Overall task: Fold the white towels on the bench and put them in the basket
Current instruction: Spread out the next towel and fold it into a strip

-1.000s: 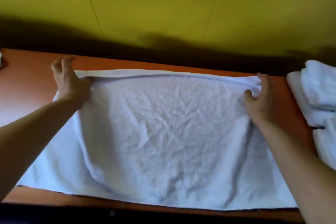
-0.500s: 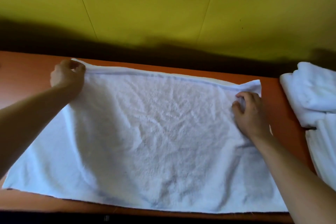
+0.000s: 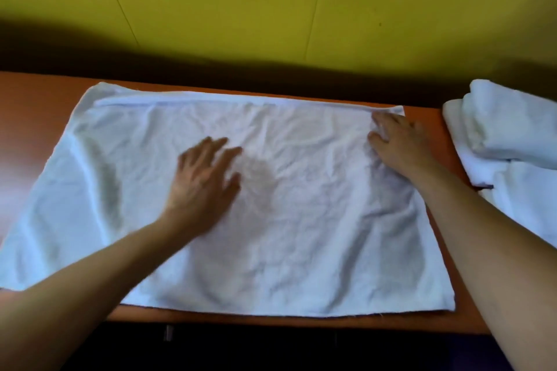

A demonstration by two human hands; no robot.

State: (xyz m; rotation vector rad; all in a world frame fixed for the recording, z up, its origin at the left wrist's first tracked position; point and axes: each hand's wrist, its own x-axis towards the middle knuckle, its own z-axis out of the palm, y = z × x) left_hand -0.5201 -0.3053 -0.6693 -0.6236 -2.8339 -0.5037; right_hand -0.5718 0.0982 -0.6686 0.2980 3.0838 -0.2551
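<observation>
Now, spread towel point(image 3: 301, 220): a white towel lies flat on the orange-brown surface point(image 3: 36, 117), covering most of it from left to right; the cloth is creased, and its near edge runs just inside the near edge of the surface.
Far edge of towel: a narrow doubled band runs along the far side, reaching from the far-left corner to the far-right corner.
Left hand point(image 3: 202, 187): lies palm down on the middle of the spread towel, left of centre, with its fingers point(image 3: 224, 156) straight and fanned out, gripping nothing; the hand is motion-blurred.
Right hand point(image 3: 398, 144): rests on the far-right corner of the spread towel, fingers mostly extended and pressing the cloth down just near of the doubled band; whether any fingertip pinches the cloth cannot be told.
Forearms: both bare, coming in from the near left and near right corners of the view and crossing over the near part of the towel.
Folded towels point(image 3: 509, 141): a pile of white folded towels sits at the right end of the surface, well apart from the spread towel's right edge, partly cut off by the frame.
Wall point(image 3: 271, 3): yellow-green, behind the surface, with a dark shadow along its foot.
</observation>
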